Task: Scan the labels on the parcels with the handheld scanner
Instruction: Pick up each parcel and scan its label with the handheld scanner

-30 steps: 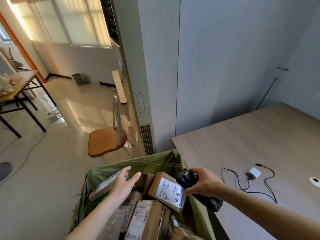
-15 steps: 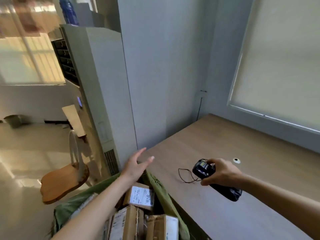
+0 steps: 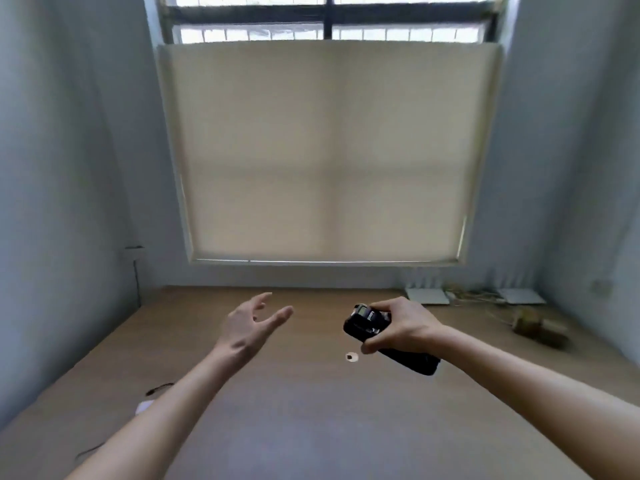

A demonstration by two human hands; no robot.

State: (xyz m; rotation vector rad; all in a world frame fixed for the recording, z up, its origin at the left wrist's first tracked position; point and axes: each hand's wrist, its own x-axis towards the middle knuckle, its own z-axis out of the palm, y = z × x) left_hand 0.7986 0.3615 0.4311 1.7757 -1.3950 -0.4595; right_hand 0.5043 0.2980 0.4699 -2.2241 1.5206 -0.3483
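Observation:
My right hand (image 3: pixel 401 325) grips the black handheld scanner (image 3: pixel 367 323), whose small screen faces up and whose handle sticks out below my wrist toward the lower right. It hovers above the wooden table (image 3: pixel 311 410). My left hand (image 3: pixel 251 325) is held out over the table to the left of the scanner, empty, fingers spread. No parcel or label is in view.
A small white disc (image 3: pixel 351 357) lies on the table under the scanner. A white charger (image 3: pixel 143 407) and black cable (image 3: pixel 159 388) sit at the left edge. White boxes (image 3: pixel 427 295) with wires and a brown object (image 3: pixel 538 327) lie at the back right. A blinded window (image 3: pixel 325 150) faces me.
My view has swung right, away from the green sack of parcels and onto the table and window. Both hands moved with it; the scanner stays in my right hand.

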